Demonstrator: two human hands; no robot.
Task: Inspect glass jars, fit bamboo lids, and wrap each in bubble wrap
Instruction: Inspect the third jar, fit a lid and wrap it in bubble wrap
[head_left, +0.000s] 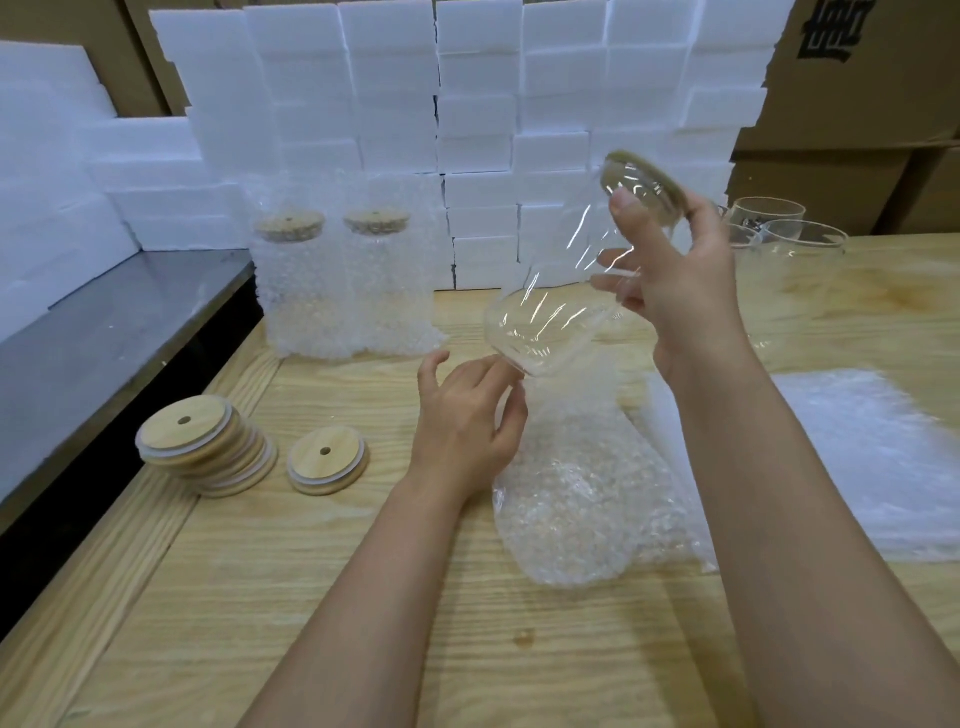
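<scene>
My right hand grips a clear glass jar near its top, tilted in the air with its base down-left. A bamboo lid sits on the jar's mouth. My left hand is just below the jar's base, fingers loosely curled, fingertips at or near the glass. Under the jar a bubble wrap bag lies on the wooden table. Two wrapped jars with lids stand at the back. A stack of bamboo lids and a single lid lie at the left.
Bare glass jars stand at the back right. A pile of flat bubble wrap bags lies at the right. White foam blocks form a wall behind, with cardboard boxes beyond. A grey metal surface adjoins the table's left.
</scene>
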